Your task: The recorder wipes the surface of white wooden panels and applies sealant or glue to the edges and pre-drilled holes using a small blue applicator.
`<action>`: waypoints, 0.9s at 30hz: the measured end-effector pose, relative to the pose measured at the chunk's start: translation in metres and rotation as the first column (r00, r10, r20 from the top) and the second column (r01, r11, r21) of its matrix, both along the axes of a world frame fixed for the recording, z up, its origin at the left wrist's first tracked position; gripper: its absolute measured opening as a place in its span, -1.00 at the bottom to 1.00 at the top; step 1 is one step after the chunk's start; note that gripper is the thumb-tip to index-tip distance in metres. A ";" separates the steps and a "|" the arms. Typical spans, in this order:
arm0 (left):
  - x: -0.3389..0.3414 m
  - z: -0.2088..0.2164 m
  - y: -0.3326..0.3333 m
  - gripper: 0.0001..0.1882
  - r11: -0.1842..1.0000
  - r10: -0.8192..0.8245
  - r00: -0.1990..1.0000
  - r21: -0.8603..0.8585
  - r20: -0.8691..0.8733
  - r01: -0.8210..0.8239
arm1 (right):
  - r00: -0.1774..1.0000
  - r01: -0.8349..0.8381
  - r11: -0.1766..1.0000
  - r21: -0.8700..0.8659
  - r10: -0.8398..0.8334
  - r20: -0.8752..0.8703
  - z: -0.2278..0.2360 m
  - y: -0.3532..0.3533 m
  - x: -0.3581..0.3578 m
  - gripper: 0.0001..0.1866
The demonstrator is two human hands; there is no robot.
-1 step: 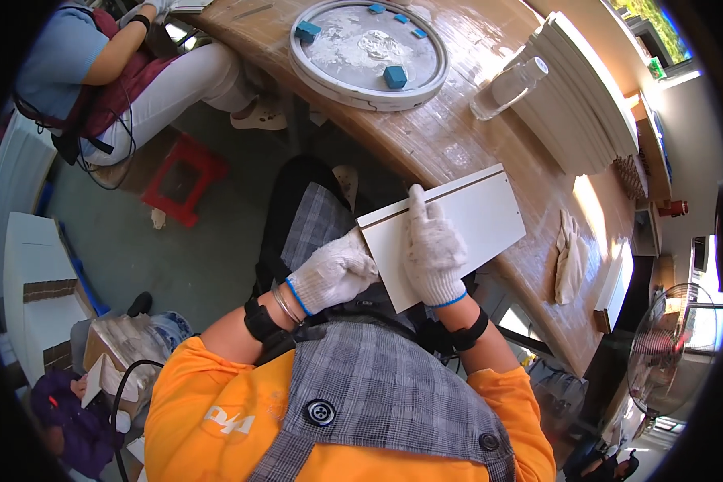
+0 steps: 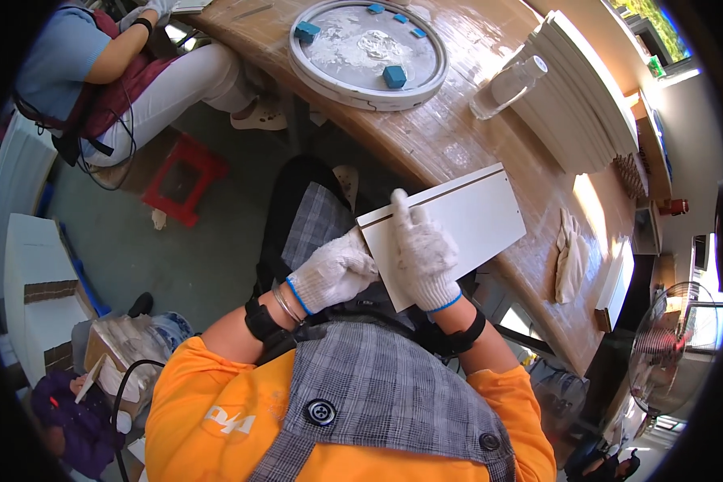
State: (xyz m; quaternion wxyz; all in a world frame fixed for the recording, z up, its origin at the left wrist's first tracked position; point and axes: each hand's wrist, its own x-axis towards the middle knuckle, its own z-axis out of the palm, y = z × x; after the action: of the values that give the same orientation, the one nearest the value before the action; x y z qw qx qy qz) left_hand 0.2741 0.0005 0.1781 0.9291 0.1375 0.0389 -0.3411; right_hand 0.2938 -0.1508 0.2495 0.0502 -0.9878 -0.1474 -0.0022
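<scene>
A white rectangular board (image 2: 486,210) lies tilted in front of me, a thin dark groove running along its far long edge. Its right part reaches over the table edge. My left hand (image 2: 333,271), in a white knitted glove with a blue cuff, is closed on the board's left end; the fingertips are partly hidden. My gloved right hand (image 2: 426,255) lies on the board's face, index finger stretched out toward the groove. The other right fingers show only in part, and I see nothing held in them.
On the wrapped table (image 2: 474,145) are a round grey turntable (image 2: 329,92) with blue blocks, a clear bottle (image 2: 506,87), a stack of white boards (image 2: 574,96) and a crumpled glove (image 2: 570,261). A seated person is at upper left, by a red stool (image 2: 181,181). A fan stands at right.
My right hand has slid a little to the left along the board, its index fingertip moving with it. My left hand and the board stay almost where they were.
</scene>
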 end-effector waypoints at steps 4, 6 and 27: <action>0.001 0.004 0.007 -0.21 0.972 -0.118 0.989 0.194 -0.089 0.134 | 0.926 -0.323 0.919 0.226 0.356 -0.124 0.001 -0.001 -0.005 -0.43; -0.001 0.018 0.000 -0.21 1.000 0.003 0.998 0.000 0.065 -0.003 | 0.995 -0.027 0.903 0.428 -0.018 0.100 -0.008 -0.021 0.008 -0.50; 0.004 0.021 0.007 -0.09 0.996 0.050 0.997 -0.065 -0.064 -0.054 | 0.988 -0.137 0.843 0.520 0.157 0.005 0.012 -0.048 0.000 -0.64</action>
State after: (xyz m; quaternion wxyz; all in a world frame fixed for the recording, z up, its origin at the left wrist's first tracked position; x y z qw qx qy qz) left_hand 0.2782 0.0071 0.1994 0.9400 0.0945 0.0599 -0.3222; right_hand 0.2935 -0.1991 0.2614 0.3174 -0.9232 -0.2157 -0.0192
